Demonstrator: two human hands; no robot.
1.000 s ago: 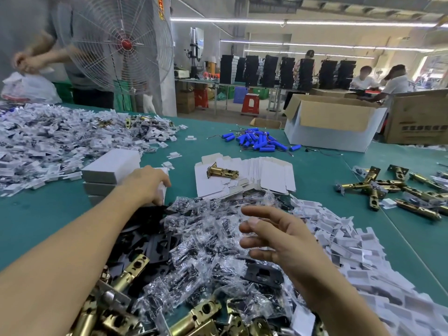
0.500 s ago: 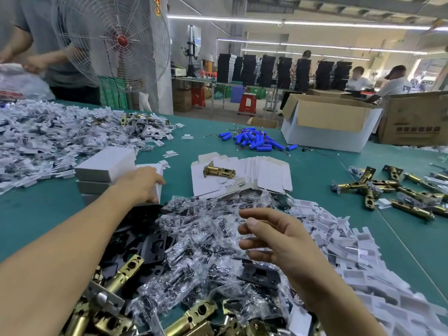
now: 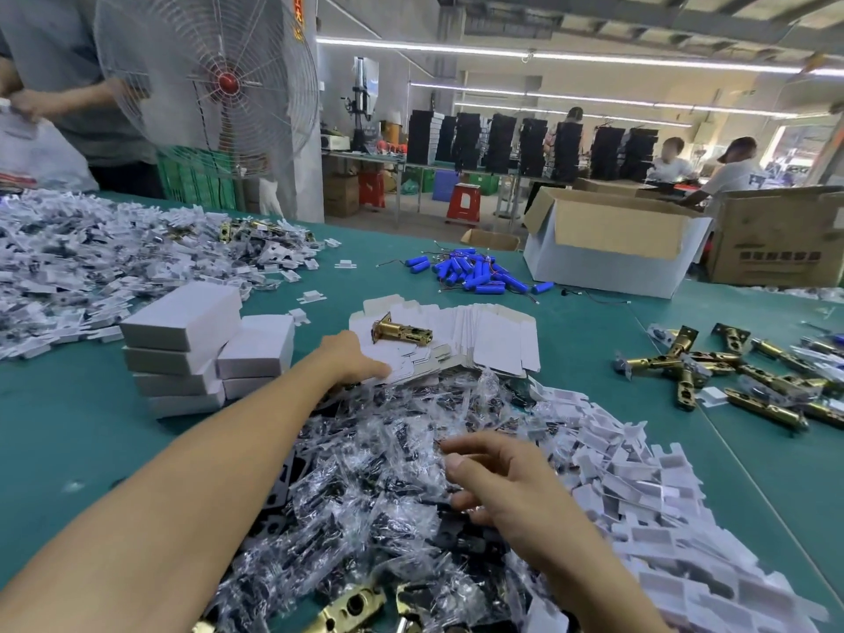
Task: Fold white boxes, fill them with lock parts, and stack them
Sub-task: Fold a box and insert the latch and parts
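Head view: flat box blanks (image 3: pixel 498 340) fanned out mid-tabletop, the row running left-right. Brass latch (image 3: pixel 402 330) lies on top, long axis left-right, plate end pointing left. Left hand (image 3: pixel 354 358) touches the row's near-left end; cannot tell if it pinches one. Right hand (image 3: pixel 498 482) open, fingers loose, over bagged parts (image 3: pixel 365 486) heaped between near edge and blanks. Folded boxes (image 3: pixel 182 322) stacked left; batteries (image 3: pixel 475 274) beyond.

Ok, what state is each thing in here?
White boxes: closed, stacked in two piles.
Box blanks: flat, unfolded, fanned out.
Brass latch: lying on the blanks.
Carton: flaps open.
Left hand: open, touching the blanks.
Right hand: open, over bagged parts.
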